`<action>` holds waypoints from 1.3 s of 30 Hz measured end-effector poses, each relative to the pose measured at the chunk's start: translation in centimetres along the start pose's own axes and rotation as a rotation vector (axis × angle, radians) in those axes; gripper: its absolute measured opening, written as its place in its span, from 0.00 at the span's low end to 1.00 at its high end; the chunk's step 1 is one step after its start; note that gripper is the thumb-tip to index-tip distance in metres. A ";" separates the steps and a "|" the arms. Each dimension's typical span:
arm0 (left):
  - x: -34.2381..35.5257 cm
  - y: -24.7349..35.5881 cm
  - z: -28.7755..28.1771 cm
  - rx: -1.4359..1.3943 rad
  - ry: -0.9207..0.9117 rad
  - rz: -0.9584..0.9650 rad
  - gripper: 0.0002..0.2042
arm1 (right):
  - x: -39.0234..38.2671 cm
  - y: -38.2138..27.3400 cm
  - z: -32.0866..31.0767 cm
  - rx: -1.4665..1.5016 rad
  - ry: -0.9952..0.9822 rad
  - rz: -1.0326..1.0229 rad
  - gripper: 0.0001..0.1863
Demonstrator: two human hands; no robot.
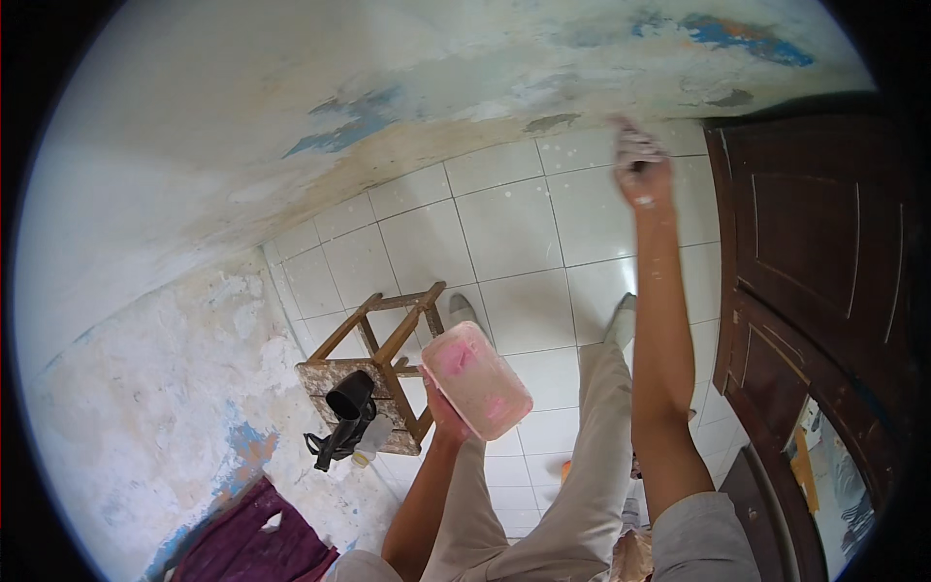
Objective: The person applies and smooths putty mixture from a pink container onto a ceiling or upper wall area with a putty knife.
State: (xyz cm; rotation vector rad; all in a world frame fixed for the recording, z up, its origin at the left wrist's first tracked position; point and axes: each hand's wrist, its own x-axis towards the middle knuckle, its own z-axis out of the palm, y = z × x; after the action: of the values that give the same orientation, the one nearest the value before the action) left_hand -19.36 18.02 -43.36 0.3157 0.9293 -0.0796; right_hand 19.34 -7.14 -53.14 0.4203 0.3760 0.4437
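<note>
Head view: left hand (443, 413) holds one pink-stained tray (477, 385) near one stool (386, 390)

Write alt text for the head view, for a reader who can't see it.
A person's left hand holds a pink tub while the right hand, blurred, stretches out toward a patchy wall. At left, a stained wooden stool with a black object on it stands on white tiles; dark wooden panels rise at right.

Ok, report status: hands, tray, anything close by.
Left hand holding pink-stained tray. Right hand stretched out toward patchy wall, blurred, grip unclear. Wooden stool close by, left of tray.
</note>
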 end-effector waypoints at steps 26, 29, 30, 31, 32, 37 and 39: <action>0.9 1.1 8.2 0.135 -0.051 0.017 0.36 | -21.0 11.6 -1.5 -1.322 0.489 -0.249 0.20; 1.2 1.0 9.9 0.178 -0.089 0.049 0.36 | -23.4 13.1 1.1 -1.439 0.389 -0.238 0.19; 1.1 0.9 10.3 0.185 -0.150 0.084 0.36 | -24.1 13.5 2.2 -1.469 0.303 -0.242 0.20; 1.3 0.8 10.6 0.173 -0.113 0.074 0.36 | -24.6 13.9 3.4 -1.495 0.214 -0.241 0.23; 1.5 0.8 10.9 0.173 -0.110 0.092 0.35 | -24.9 14.3 4.5 -1.115 0.231 -0.185 0.25; 1.5 0.5 10.7 0.142 -0.144 0.105 0.35 | -24.8 17.4 8.5 -1.481 0.296 -0.123 0.29; 1.7 0.3 10.2 0.117 -0.121 0.133 0.36 | -24.0 17.9 8.9 -1.425 0.367 -0.268 0.29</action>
State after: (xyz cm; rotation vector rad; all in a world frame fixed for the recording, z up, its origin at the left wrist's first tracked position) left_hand -10.35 15.31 -39.01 0.4748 0.7837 -0.0306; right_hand -2.85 -6.70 -31.15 -1.0975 0.3739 0.4237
